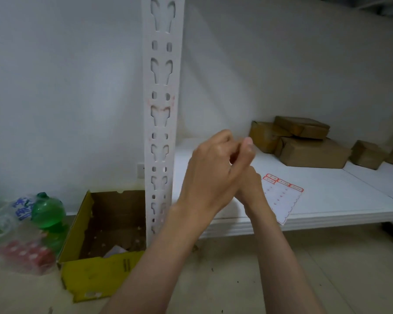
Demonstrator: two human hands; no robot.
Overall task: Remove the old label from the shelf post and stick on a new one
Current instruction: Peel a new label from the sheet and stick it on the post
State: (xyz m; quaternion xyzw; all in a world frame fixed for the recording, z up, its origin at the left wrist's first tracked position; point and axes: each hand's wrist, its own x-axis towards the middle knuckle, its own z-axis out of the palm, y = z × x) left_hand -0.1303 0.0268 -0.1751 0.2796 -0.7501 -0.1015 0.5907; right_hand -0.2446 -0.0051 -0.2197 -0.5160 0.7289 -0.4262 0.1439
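The white slotted shelf post (161,123) stands upright at centre left. It carries no label, only faint red marks (161,104) around the slots at mid height. A sheet of red-bordered labels (281,197) lies flat on the white shelf (340,200), right of the post. My left hand (211,171) and right hand (251,184) are raised together in front of the shelf, a little right of the post and not touching it. Their fingers are curled and meet at the tips. The left hand covers most of the right. Anything pinched between them is hidden.
Several brown cardboard parcels (304,143) are stacked at the back of the shelf. On the floor left of the post sits an open yellow carton (95,270) holding scraps. Farther left is a plastic bag with green bottles (47,211) and red cans (27,254).
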